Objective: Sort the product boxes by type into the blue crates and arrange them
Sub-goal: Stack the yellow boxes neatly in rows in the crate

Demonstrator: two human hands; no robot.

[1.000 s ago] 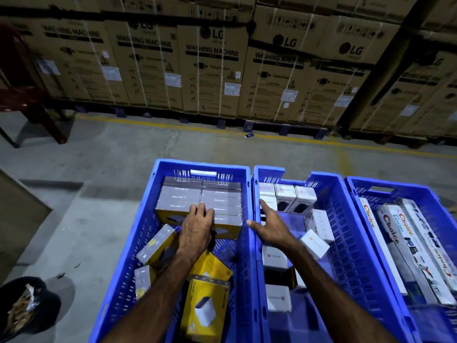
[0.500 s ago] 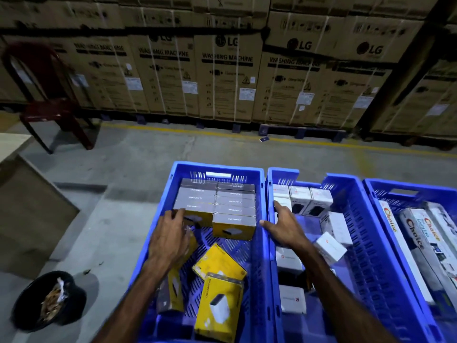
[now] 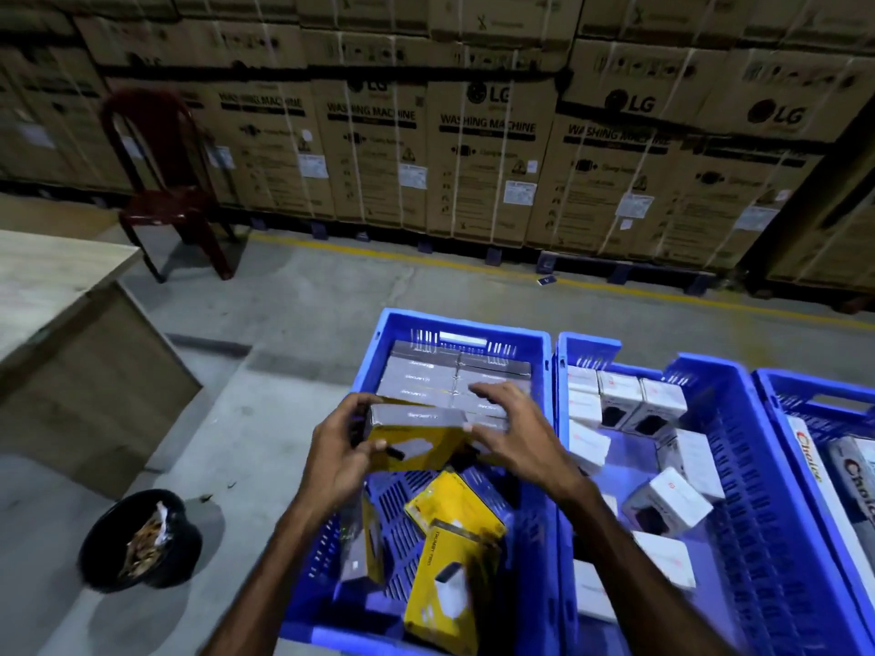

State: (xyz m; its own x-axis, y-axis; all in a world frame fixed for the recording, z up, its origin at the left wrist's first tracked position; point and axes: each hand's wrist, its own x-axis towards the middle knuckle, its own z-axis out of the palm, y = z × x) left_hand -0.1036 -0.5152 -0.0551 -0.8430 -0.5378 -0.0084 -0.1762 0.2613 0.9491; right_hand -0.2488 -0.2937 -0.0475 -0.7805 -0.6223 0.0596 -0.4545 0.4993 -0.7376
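Both hands hold one yellow box with a grey top (image 3: 412, 435) just above the left blue crate (image 3: 544, 466). My left hand (image 3: 338, 454) grips its left end. My right hand (image 3: 513, 430) presses on its right end. Behind it, several matching boxes (image 3: 454, 381) stand in neat rows at the crate's far end. Loose yellow boxes (image 3: 452, 565) lie tilted in the near half. The middle blue crate (image 3: 738, 490) holds white boxes (image 3: 667, 506), some upright at the back, others scattered. A third blue crate (image 3: 814, 400) at the right edge holds long white "Choice" boxes (image 3: 847, 475).
A black bin (image 3: 142, 537) with scraps sits on the concrete floor at the left. A wooden table (image 3: 52, 295) juts in from the left, with a dark red chair (image 3: 161, 182) behind it. Stacked washing machine cartons (image 3: 487, 158) wall off the back.
My left hand picked a yellow box from the crate's left side and raised it. My right hand left the middle crate's rim and came across onto that box. The view swung left.
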